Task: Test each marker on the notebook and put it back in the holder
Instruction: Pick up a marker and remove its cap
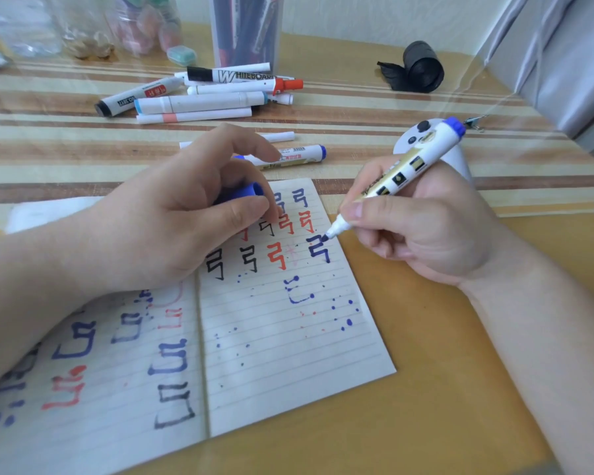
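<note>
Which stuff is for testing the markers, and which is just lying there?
For the job: blue marker, blue cap, notebook, marker holder, loose markers.
Just lying about: black roll, jars, small teal box, binder clip.

A yellow-brown wooden counter (443,337) carries a cream-and-brown striped cloth (374,109) across its far half, under glossy clear film. Behind runs a pale cream wall (357,12); grey draped fabric (563,63) hangs at the right.
</note>
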Action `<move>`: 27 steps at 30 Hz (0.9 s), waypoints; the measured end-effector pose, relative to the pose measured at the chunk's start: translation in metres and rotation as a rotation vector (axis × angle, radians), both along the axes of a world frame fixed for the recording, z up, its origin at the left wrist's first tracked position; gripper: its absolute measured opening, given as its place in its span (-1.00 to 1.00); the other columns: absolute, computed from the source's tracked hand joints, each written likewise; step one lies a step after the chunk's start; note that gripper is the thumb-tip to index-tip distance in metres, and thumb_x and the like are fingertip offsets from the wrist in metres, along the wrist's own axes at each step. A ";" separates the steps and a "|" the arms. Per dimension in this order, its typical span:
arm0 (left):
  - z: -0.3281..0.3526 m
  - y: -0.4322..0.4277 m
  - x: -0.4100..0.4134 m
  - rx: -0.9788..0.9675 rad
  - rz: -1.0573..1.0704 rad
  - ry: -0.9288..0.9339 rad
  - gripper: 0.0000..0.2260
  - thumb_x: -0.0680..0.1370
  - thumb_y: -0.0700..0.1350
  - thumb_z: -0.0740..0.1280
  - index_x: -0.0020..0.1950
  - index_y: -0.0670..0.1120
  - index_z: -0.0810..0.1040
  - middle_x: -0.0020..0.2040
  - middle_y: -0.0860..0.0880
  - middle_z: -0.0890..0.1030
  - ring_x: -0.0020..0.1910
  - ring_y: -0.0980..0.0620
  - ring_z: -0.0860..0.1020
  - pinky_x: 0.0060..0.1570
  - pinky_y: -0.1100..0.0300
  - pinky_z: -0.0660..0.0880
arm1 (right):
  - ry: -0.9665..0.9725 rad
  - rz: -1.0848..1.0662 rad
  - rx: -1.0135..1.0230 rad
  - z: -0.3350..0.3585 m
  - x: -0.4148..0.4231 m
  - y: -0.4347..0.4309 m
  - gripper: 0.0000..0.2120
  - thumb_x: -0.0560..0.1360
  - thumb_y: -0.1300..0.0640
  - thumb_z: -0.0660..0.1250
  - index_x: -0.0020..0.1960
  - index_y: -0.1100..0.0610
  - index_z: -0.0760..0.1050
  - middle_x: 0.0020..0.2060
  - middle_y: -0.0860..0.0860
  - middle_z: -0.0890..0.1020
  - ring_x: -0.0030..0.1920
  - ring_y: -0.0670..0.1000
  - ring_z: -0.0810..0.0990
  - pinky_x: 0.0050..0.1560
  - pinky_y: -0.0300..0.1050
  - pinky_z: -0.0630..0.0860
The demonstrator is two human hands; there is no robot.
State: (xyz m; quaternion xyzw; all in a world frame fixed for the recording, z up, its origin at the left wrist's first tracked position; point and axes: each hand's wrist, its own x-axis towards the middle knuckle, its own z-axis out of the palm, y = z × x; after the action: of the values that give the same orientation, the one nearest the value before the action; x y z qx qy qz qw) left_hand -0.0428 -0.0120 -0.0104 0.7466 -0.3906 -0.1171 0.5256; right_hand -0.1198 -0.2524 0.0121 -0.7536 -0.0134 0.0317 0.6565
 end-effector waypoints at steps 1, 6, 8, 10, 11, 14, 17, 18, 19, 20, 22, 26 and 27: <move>0.000 0.000 -0.001 0.020 0.003 -0.058 -0.63 0.55 0.05 0.25 0.35 0.07 0.36 0.00 -0.01 0.67 -0.10 -0.34 0.53 -0.10 -0.26 0.48 | -0.020 0.010 -0.001 -0.001 0.000 0.001 -0.89 0.38 0.25 0.40 -0.21 0.30 0.53 -0.50 0.13 0.46 -0.51 0.03 0.38 -0.53 -0.33 0.27; 0.004 -0.001 -0.007 0.071 0.032 -0.215 -0.64 0.57 0.03 0.33 0.35 0.12 0.38 0.08 0.11 0.67 -0.07 -0.26 0.61 -0.05 -0.21 0.57 | -0.134 0.114 0.002 -0.006 0.002 0.013 -0.94 0.45 0.29 0.41 -0.09 0.27 0.59 -0.48 -0.05 0.49 -0.47 -0.06 0.39 -0.45 -0.29 0.30; 0.004 0.000 -0.008 0.075 0.078 -0.206 -0.60 0.56 -0.10 0.43 0.32 0.16 0.41 0.05 0.17 0.69 -0.05 -0.04 0.65 0.02 -0.09 0.60 | -0.156 0.152 0.015 -0.007 0.003 0.015 -0.92 0.47 0.33 0.39 -0.04 0.28 0.58 -0.45 -0.10 0.52 -0.46 -0.13 0.42 -0.41 -0.35 0.33; 0.006 -0.001 -0.010 0.096 0.119 -0.209 -0.51 0.51 -0.21 0.48 0.29 0.21 0.43 0.01 0.27 0.69 -0.06 0.11 0.65 0.03 0.19 0.58 | -0.151 0.176 0.058 -0.007 0.003 0.017 -0.91 0.47 0.32 0.39 -0.02 0.29 0.59 -0.45 0.04 0.47 -0.46 0.00 0.35 -0.45 -0.30 0.28; 0.008 -0.001 -0.011 0.113 0.135 -0.209 -0.51 0.49 -0.21 0.50 0.26 0.23 0.44 -0.01 0.32 0.68 -0.06 0.17 0.65 0.00 0.29 0.55 | -0.145 0.169 0.090 -0.007 0.003 0.017 -0.89 0.46 0.28 0.41 -0.02 0.27 0.61 -0.44 0.10 0.45 -0.45 0.05 0.33 -0.47 -0.27 0.24; 0.011 -0.001 -0.011 0.155 0.173 -0.198 -0.58 0.46 -0.12 0.50 0.14 0.29 0.45 -0.02 0.41 0.65 -0.05 0.26 0.65 -0.03 0.40 0.51 | -0.149 0.096 0.171 -0.008 0.003 0.014 -0.80 0.41 0.12 0.37 -0.05 0.21 0.66 -0.39 0.12 0.53 -0.44 0.06 0.41 -0.51 -0.27 0.19; 0.011 -0.001 -0.010 0.170 0.194 -0.215 -0.66 0.45 -0.14 0.51 0.06 0.23 0.51 -0.03 0.35 0.67 -0.05 0.33 0.64 -0.04 0.49 0.47 | -0.168 0.076 0.190 -0.007 0.003 0.014 -0.78 0.40 0.12 0.36 -0.06 0.24 0.64 -0.39 0.14 0.55 -0.46 0.06 0.42 -0.52 -0.28 0.19; 0.011 0.000 -0.010 0.173 0.196 -0.218 -0.71 0.45 -0.13 0.52 0.04 0.19 0.55 -0.04 0.32 0.68 -0.05 0.34 0.64 -0.03 0.51 0.46 | -0.172 0.071 0.186 -0.007 0.003 0.015 -0.78 0.39 0.12 0.37 -0.06 0.25 0.63 -0.39 0.14 0.55 -0.46 0.07 0.42 -0.52 -0.28 0.20; 0.011 0.000 -0.010 0.178 0.198 -0.222 -0.75 0.45 -0.12 0.53 0.01 0.15 0.58 -0.05 0.29 0.69 -0.06 0.34 0.64 -0.03 0.51 0.46 | -0.175 0.066 0.183 -0.007 0.003 0.016 -0.78 0.38 0.12 0.37 -0.06 0.25 0.61 -0.40 0.14 0.56 -0.47 0.07 0.43 -0.53 -0.29 0.21; 0.012 0.000 -0.010 0.183 0.200 -0.228 -0.78 0.45 -0.10 0.53 -0.01 0.14 0.59 -0.06 0.28 0.69 -0.06 0.34 0.64 -0.03 0.51 0.46 | -0.180 0.058 0.184 -0.007 0.003 0.016 -0.79 0.38 0.13 0.38 -0.07 0.24 0.59 -0.40 0.14 0.56 -0.47 0.06 0.43 -0.53 -0.29 0.23; 0.012 0.000 -0.011 0.186 0.206 -0.235 -0.80 0.45 -0.08 0.54 -0.04 0.15 0.60 -0.05 0.30 0.68 -0.06 0.34 0.64 -0.03 0.51 0.46 | -0.186 0.055 0.195 -0.007 0.003 0.017 -0.85 0.38 0.13 0.39 -0.10 0.19 0.57 -0.40 0.13 0.58 -0.48 0.06 0.44 -0.53 -0.30 0.24; 0.012 0.000 -0.011 0.179 0.207 -0.251 -0.81 0.45 -0.06 0.53 -0.03 0.15 0.60 -0.05 0.29 0.66 -0.07 0.28 0.64 -0.02 0.41 0.51 | -0.213 0.053 0.187 -0.006 0.003 0.017 -0.92 0.40 0.15 0.40 -0.13 0.13 0.58 -0.38 0.14 0.61 -0.47 0.09 0.48 -0.53 -0.31 0.26; 0.012 0.000 -0.011 0.177 0.209 -0.255 -0.83 0.45 -0.02 0.52 -0.03 0.15 0.61 -0.04 0.29 0.65 -0.07 0.26 0.64 -0.02 0.39 0.51 | -0.216 0.048 0.197 -0.006 0.002 0.018 -0.94 0.40 0.15 0.40 -0.13 0.11 0.59 -0.37 0.15 0.62 -0.47 0.09 0.49 -0.53 -0.31 0.25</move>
State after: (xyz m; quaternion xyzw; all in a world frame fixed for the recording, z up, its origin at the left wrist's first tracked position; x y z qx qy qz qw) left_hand -0.0539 -0.0116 0.0020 0.8352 -0.3626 0.0000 0.4135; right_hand -0.1173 -0.2348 0.0061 -0.6839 -0.1052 -0.0354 0.7210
